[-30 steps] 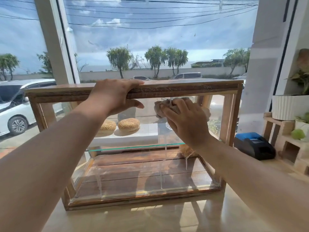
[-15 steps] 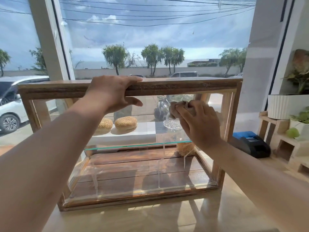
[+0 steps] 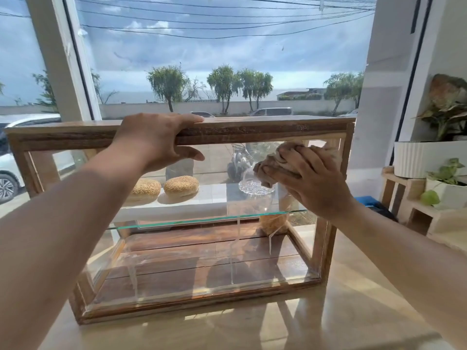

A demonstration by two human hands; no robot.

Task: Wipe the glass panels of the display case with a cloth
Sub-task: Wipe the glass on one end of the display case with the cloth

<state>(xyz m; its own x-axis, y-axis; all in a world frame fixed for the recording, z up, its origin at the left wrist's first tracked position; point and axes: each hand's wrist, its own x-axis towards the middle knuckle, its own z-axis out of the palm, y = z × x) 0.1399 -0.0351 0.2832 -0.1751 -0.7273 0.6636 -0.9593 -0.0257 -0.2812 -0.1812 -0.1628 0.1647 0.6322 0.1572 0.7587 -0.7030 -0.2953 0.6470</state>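
Cloth (image 3: 280,157) sits bunched under our right hand (image 3: 313,180), pressed flat against the front glass panel (image 3: 192,258) of the display case (image 3: 252,130). Since a second ago we've slid it from panel centre to the upper right corner, so the top strip looks nearly covered; drip streaks remain lower down. Left hand (image 3: 156,140) clamps the top rail. We count two sesame buns (image 3: 180,185), one glass dish (image 3: 255,188), one cloth, on a pale surface (image 3: 328,324).

Wood, glass and cloth on a glossy surface

The display case (image 3: 252,133) has a rough, worn wood frame and clear glass panels (image 3: 202,269) streaked with wet drips. The cloth (image 3: 280,160) is soft, beige and crumpled. The surface (image 3: 252,332) looks smooth, polished and reflective. The planter (image 3: 417,159) is matt white and ribbed.
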